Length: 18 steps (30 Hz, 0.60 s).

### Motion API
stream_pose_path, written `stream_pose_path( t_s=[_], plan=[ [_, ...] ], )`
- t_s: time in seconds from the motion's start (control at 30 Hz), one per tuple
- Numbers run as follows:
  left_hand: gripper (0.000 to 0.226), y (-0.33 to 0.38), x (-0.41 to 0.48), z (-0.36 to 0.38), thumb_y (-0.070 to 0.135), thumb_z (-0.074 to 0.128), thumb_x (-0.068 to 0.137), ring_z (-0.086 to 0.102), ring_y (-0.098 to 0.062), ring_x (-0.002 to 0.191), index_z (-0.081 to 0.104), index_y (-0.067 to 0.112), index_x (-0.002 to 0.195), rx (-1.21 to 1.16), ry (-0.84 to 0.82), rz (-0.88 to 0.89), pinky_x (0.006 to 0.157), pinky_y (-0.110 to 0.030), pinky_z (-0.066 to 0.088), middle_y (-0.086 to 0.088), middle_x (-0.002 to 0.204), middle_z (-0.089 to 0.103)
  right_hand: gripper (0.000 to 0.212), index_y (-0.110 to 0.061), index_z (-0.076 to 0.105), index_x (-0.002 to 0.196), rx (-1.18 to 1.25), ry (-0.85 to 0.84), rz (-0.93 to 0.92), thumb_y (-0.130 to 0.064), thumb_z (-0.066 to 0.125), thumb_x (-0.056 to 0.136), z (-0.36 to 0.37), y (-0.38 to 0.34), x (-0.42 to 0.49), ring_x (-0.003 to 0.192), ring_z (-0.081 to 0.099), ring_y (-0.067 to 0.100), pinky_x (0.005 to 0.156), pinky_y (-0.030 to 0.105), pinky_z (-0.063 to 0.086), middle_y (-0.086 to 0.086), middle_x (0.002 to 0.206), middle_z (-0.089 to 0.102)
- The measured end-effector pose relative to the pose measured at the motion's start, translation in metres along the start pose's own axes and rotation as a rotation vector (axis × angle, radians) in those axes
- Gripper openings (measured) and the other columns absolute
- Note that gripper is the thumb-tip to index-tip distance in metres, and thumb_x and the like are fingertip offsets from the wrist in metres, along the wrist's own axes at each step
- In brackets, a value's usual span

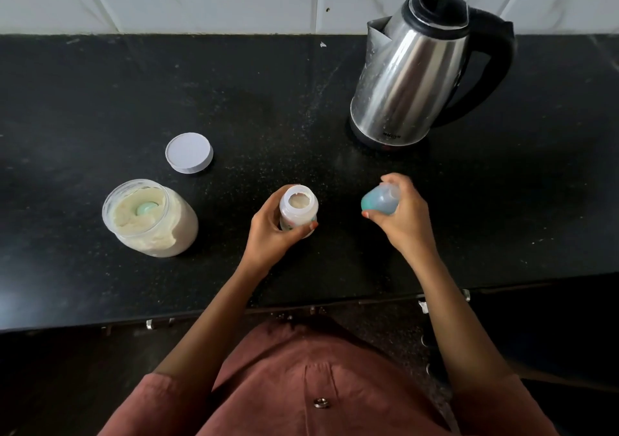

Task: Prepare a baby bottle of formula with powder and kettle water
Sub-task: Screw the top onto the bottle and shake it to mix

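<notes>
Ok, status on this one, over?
Left hand grips the open bottle, powder inside. Right hand holds the teal teat cap. Nothing between bottle and kettle.

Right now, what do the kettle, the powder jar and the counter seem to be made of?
The kettle looks like stainless steel with a shiny finish, since it reflects light in bright streaks. Its handle seems to be matte black plastic. The powder jar is clear, as the powder shows through its wall. Whether it is plastic or glass, I cannot tell. The counter is probably polished black stone with fine pale specks.
</notes>
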<state>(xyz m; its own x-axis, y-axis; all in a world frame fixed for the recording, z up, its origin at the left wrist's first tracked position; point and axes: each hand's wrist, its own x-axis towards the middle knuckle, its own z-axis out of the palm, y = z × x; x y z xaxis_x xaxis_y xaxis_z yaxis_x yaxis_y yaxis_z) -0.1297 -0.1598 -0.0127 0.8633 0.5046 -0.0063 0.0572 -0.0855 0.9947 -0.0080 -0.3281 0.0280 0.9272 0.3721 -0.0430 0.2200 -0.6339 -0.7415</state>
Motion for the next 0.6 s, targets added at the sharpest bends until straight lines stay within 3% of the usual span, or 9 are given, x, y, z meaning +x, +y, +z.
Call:
stream_pose_path(
  t_s=[0.1, 0.23, 0.37, 0.43, 0.5, 0.6],
  plan=[
    [0.06, -0.001, 0.0, 0.0, 0.008, 0.079, 0.069, 0.056, 0.002, 0.108, 0.052, 0.037, 0.113, 0.009, 0.001, 0.001, 0.089, -0.012, 0.043, 0.015, 0.113, 0.06, 0.06, -0.019, 0.053, 0.111, 0.166, 0.049, -0.074, -0.016, 0.084, 0.06, -0.009, -0.032, -0.001, 0.101, 0.053, 0.01, 0.079, 0.014, 0.043, -0.004, 0.112, 0.056],
    [0.063, -0.001, 0.0, -0.001, 0.008, 0.08, 0.069, 0.056, 0.003, 0.107, 0.051, 0.044, 0.111, 0.005, 0.007, -0.011, 0.088, -0.011, 0.044, 0.018, 0.112, 0.06, 0.059, -0.022, 0.056, 0.112, 0.274, -0.047, -0.274, -0.014, 0.084, 0.06, -0.009, -0.07, -0.009, 0.106, 0.056, 0.009, 0.088, 0.023, 0.049, -0.008, 0.112, 0.057],
    [0.062, -0.001, -0.001, -0.001, 0.009, 0.079, 0.07, 0.059, -0.005, 0.107, 0.05, 0.041, 0.114, -0.033, -0.007, -0.028, 0.088, -0.02, 0.049, 0.01, 0.113, 0.062, 0.063, -0.016, 0.057, 0.119, 0.204, -0.218, -0.407, -0.009, 0.082, 0.061, 0.006, -0.087, -0.014, 0.11, 0.053, 0.008, 0.095, 0.028, 0.047, -0.006, 0.114, 0.055],
    [0.06, 0.0, -0.001, -0.001, 0.009, 0.079, 0.071, 0.061, -0.007, 0.105, 0.051, 0.042, 0.113, -0.036, -0.004, -0.017, 0.087, -0.022, 0.05, 0.009, 0.112, 0.063, 0.065, -0.017, 0.056, 0.121, 0.136, -0.277, -0.428, -0.008, 0.081, 0.062, 0.014, -0.088, -0.015, 0.111, 0.051, 0.005, 0.097, 0.022, 0.043, -0.004, 0.118, 0.055],
    [0.06, 0.0, -0.002, -0.001, 0.009, 0.078, 0.072, 0.06, -0.006, 0.106, 0.05, 0.044, 0.112, -0.014, -0.001, -0.01, 0.089, -0.024, 0.05, 0.012, 0.111, 0.063, 0.066, -0.019, 0.054, 0.124, 0.072, -0.298, -0.439, -0.008, 0.08, 0.064, 0.019, -0.087, -0.018, 0.113, 0.049, 0.005, 0.098, 0.016, 0.039, -0.003, 0.123, 0.055],
    [0.06, 0.0, -0.002, -0.001, 0.009, 0.077, 0.072, 0.059, -0.004, 0.106, 0.05, 0.045, 0.112, 0.005, -0.001, -0.005, 0.09, -0.024, 0.049, 0.014, 0.111, 0.062, 0.066, -0.021, 0.051, 0.127, 0.017, -0.304, -0.433, -0.008, 0.077, 0.068, 0.023, -0.086, -0.02, 0.117, 0.049, 0.01, 0.098, 0.021, 0.04, -0.002, 0.127, 0.052]
  ],
)
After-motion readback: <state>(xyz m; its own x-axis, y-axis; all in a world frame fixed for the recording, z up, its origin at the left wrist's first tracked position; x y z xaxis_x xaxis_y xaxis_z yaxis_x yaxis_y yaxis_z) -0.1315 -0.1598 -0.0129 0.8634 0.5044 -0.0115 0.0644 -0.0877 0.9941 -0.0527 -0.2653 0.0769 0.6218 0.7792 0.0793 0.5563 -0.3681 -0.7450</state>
